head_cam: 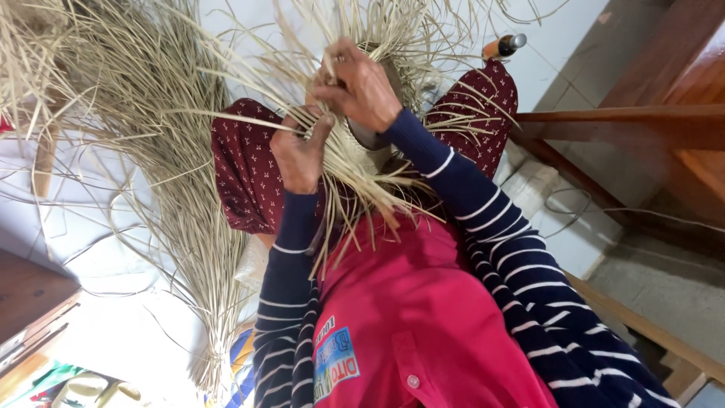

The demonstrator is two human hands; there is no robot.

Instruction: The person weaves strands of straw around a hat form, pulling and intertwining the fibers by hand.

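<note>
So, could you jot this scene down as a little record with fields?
Left hand: pinching pale straw strands
Right hand: grip closed on strands above the woven piece
Woven piece: held over the lap, loose ends fanning out
Straw bundle: lying on the floor beside the knee, tied at one end
Bottle: on the floor beyond the legs

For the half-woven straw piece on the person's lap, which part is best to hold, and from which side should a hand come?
Probably the dense woven band around the rounded mould, not the loose strands, which are thin, splay outward and would bend or slip. Come from the side, as the left hand does, thumb on the weave. The right hand grips at the top.
</note>
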